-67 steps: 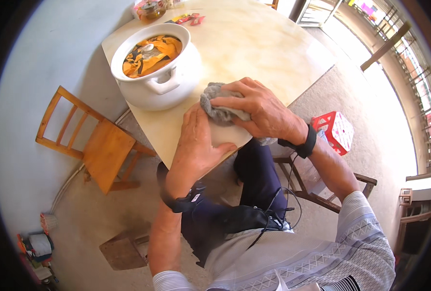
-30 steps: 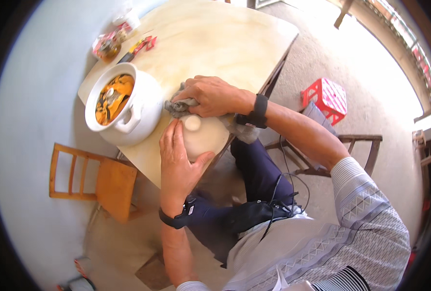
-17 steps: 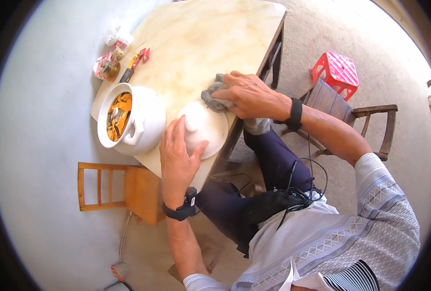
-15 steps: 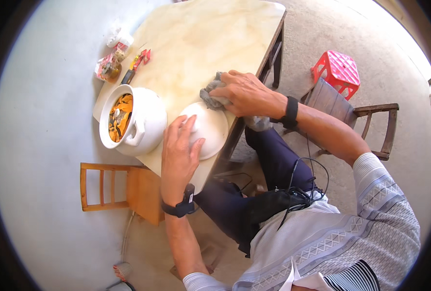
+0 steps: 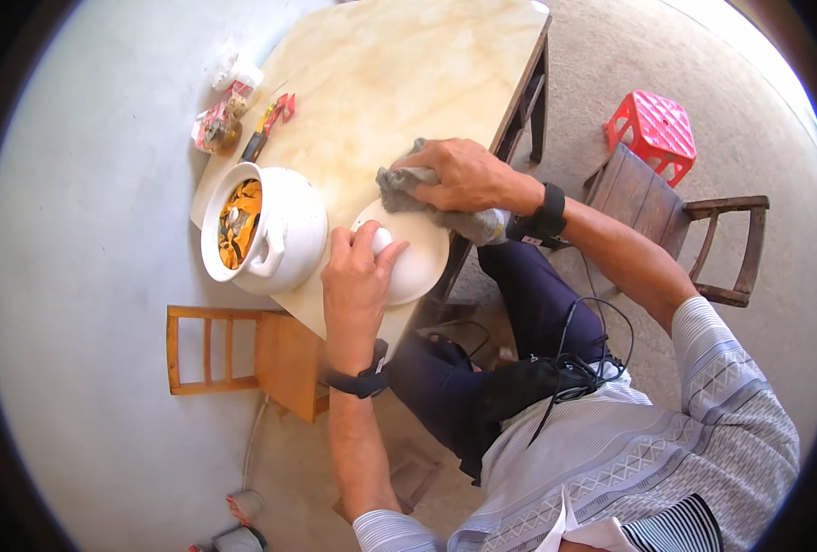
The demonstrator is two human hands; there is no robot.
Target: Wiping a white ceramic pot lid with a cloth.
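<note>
A round white lid (image 5: pixel 420 262) lies on the near corner of the table (image 5: pixel 381 92). My left hand (image 5: pixel 357 276) has its fingers closed round the lid's knob (image 5: pixel 382 241). In my right hand (image 5: pixel 468 179) is a bunched grey cloth (image 5: pixel 407 179), pressed at the lid's far edge; part of it hangs past the table edge under my wrist. Just left of my left hand stands a white pot (image 5: pixel 296 225) with a handle, tilted in this view. Orange and dark pieces (image 5: pixel 239 224) show through its open mouth.
Jars and packets (image 5: pixel 220 124) sit by the wall, beside a black-handled tool (image 5: pixel 255 144) and a red wrapper (image 5: pixel 281 109). A light wooden chair (image 5: pixel 284 363) stands left of the table. At right are a dark wooden chair (image 5: pixel 643 202) and a red plastic stool (image 5: pixel 652 133).
My left hand has moved right and closed its fingers round the lid's knob. The cloth in my right hand has shifted slightly over the lid's edge. The whole view has moved a little.
</note>
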